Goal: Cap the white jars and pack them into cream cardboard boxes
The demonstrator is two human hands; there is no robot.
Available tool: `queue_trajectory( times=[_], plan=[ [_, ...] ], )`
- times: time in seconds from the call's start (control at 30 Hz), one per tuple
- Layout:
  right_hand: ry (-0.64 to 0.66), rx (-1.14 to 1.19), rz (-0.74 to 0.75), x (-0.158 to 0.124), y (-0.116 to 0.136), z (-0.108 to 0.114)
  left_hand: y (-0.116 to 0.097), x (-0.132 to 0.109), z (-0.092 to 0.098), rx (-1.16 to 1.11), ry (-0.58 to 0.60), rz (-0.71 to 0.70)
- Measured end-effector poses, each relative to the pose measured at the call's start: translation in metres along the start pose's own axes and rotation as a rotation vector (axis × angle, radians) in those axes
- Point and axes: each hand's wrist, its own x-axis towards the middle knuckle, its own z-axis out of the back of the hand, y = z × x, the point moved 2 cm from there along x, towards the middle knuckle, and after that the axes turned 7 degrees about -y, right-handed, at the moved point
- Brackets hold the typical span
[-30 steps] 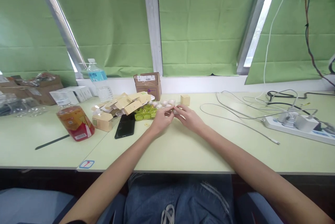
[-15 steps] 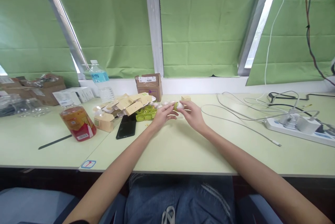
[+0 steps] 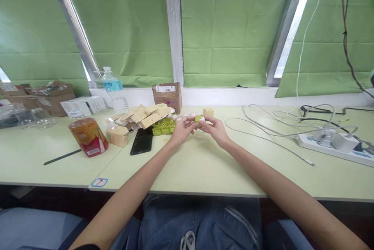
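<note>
- The small rounded green-and-white piece (image 3: 200,120) is held up between the person's two hands, above the tabletop (image 3: 204,172) and near the middle of the view; the green shows on its left and upper part, the white on its right.
- The left hand (image 3: 182,129) is closed on the piece from the left, thumb and fingers bent around its lower left side.
- The right hand (image 3: 215,130) is clamped on the same piece from the right, its fingertips meeting the white part; exact finger contact is too small to tell.
- Just left of the left hand lies a cluster of open yellow-green plastic cups (image 3: 162,127), partly hidden by that hand.
- Behind the right hand stands a small cream cardboard cube box (image 3: 208,112), its lower part covered by the fingers.
- A heap of opened cream cardboard cartons (image 3: 146,115) lies left of and behind the cups.
- A flat black smartphone (image 3: 142,141) lies in front of the heap.
- A brown cardboard box with a white label (image 3: 168,96) stands behind the heap, near the wall.
- Farther left stand a clear plastic bottle with a blue label (image 3: 115,90) and an orange-and-red container (image 3: 89,137).
- On the far right, a white power strip (image 3: 321,145) carries plugged-in adapters, with loose cables around it.
</note>
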Motion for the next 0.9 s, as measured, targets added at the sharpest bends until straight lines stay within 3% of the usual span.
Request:
queue_trajectory(
  times=[0.17,0.37,0.5,0.67,0.77,0.9],
  plan=[
    [0.041,0.001,0.015,-0.001,-0.002,-0.001,-0.001,-0.001,-0.001,0.024,-0.06,-0.009],
    [0.079,-0.039,0.038,-0.002,-0.002,-0.004,-0.003,-0.006,-0.005,0.122,-0.074,-0.143],
    [0.052,-0.053,0.06,-0.008,0.006,-0.007,0.0,0.0,0.004,0.195,-0.151,-0.175],
    [-0.071,-0.15,0.23,-0.019,0.026,-0.009,-0.001,0.011,0.028,0.332,-0.36,-0.159],
    [-0.164,-0.251,0.328,-0.015,0.028,-0.003,0.0,0.011,0.034,0.346,-0.38,-0.13],
    [-0.191,-0.646,0.538,0.003,0.009,0.017,0.003,0.007,0.026,0.305,-0.341,-0.154]
  ],
)
